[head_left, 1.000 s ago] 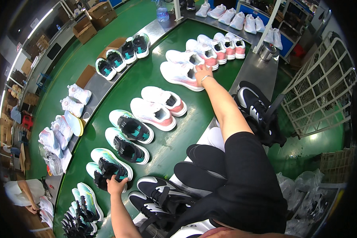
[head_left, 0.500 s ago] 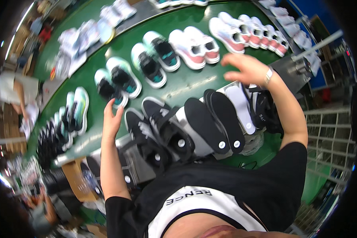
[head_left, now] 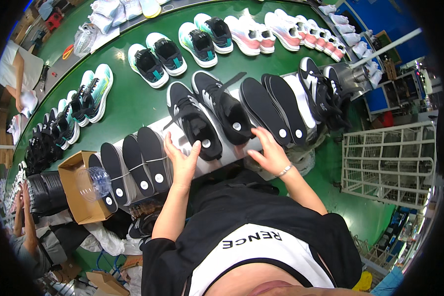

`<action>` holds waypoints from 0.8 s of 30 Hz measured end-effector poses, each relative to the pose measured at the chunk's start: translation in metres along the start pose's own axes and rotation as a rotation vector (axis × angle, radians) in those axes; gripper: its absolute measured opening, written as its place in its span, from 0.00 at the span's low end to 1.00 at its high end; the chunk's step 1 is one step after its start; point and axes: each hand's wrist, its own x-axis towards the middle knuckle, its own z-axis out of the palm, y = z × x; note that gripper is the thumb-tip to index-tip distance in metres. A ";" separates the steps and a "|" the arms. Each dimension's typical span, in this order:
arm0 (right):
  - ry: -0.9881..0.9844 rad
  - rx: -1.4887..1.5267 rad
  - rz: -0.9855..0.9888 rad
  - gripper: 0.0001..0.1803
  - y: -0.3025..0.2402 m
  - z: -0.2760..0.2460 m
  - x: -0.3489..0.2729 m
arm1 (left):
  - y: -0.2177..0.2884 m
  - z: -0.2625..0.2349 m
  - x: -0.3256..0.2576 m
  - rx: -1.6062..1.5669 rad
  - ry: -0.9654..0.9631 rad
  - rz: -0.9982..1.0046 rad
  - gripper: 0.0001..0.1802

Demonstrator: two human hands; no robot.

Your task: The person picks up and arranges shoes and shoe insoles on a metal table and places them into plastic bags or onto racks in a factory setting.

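A pair of black sneakers with grey-white toe caps, the left shoe (head_left: 186, 109) and the right shoe (head_left: 219, 98), stands on the near metal ledge with heels towards me. Each has a round white sticker on its insole. Beside the left shoe's heel is my left hand (head_left: 183, 165), fingers apart and thumb raised. My right hand (head_left: 273, 154) is open at the right shoe's heel; whether its fingertips touch the shoe I cannot tell. Neither hand holds anything. Black insoles (head_left: 261, 106) lie stacked just right of the pair.
More insole bundles (head_left: 145, 155) and a cardboard box (head_left: 79, 197) are at the left. Teal-and-black sneakers (head_left: 200, 44) and white-and-pink sneakers (head_left: 281, 32) line the green conveyor (head_left: 128, 111). Black-and-white sneakers (head_left: 314, 91) stand right; a white wire rack (head_left: 387, 165) is beyond. Other people work at far left.
My right hand has come back from near the white-and-pink sneakers to the black pair. My left hand has moved nearer, beside the left shoe's heel. The whole view has shifted.
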 end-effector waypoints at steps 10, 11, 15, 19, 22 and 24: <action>-0.054 -0.277 0.034 0.15 0.004 0.023 0.032 | -0.026 0.028 0.003 -0.449 -0.265 -0.297 0.46; -0.123 -0.320 0.005 0.16 -0.006 0.024 0.030 | -0.025 0.027 0.003 -0.469 -0.296 -0.285 0.44; -0.158 -0.261 -0.020 0.17 0.001 0.014 0.014 | -0.030 0.019 0.007 -0.305 -0.401 -0.258 0.44; 0.014 -0.243 -0.268 0.22 0.018 -0.017 0.010 | -0.021 0.008 -0.005 -0.022 -0.228 -0.088 0.31; -0.118 -0.200 -0.432 0.23 0.011 -0.031 0.025 | 0.004 0.007 -0.009 0.101 -0.040 0.109 0.19; -0.337 -0.280 -0.470 0.24 0.005 -0.021 0.040 | 0.016 0.013 -0.010 0.180 -0.060 0.162 0.15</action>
